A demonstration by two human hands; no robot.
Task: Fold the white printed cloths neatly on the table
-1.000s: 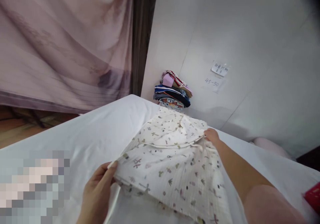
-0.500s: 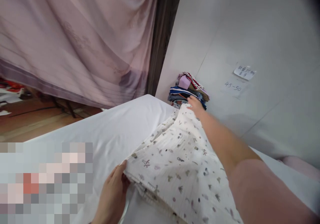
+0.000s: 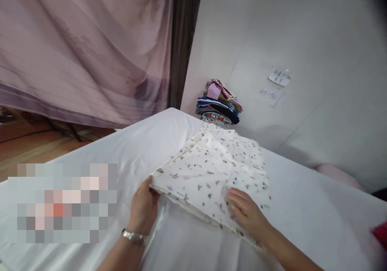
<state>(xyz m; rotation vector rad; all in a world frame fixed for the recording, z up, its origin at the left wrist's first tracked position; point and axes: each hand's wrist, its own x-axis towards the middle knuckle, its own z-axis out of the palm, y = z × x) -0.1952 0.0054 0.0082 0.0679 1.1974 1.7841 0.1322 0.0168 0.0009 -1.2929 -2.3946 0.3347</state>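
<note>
A white cloth (image 3: 199, 174) with a small scattered print in grey, green and brown lies folded in layers across the white-covered table. Its near left corner is pinched in my left hand (image 3: 144, 206), thumb on top and fingers under the edge. My right hand (image 3: 248, 212) is over the near right part of the cloth, palm down, its fingers stretched leftward and slightly bent. Some blur covers these fingertips, and they seem to rest on the fabric without gripping it. A silvery band (image 3: 134, 237) circles my left wrist.
A pile of folded clothes (image 3: 217, 106) stands at the table's far corner by the grey wall (image 3: 272, 29), which carries paper notes (image 3: 279, 77). A pinkish curtain (image 3: 90, 53) hangs at the left. Blurred blocks hide part of the white table cover (image 3: 130, 150). Something red (image 3: 380, 234) shows at the right edge.
My right hand has come back from the cloth's far end to its near right part. The far end now lies spread flatter and wider. My left hand keeps the same corner.
</note>
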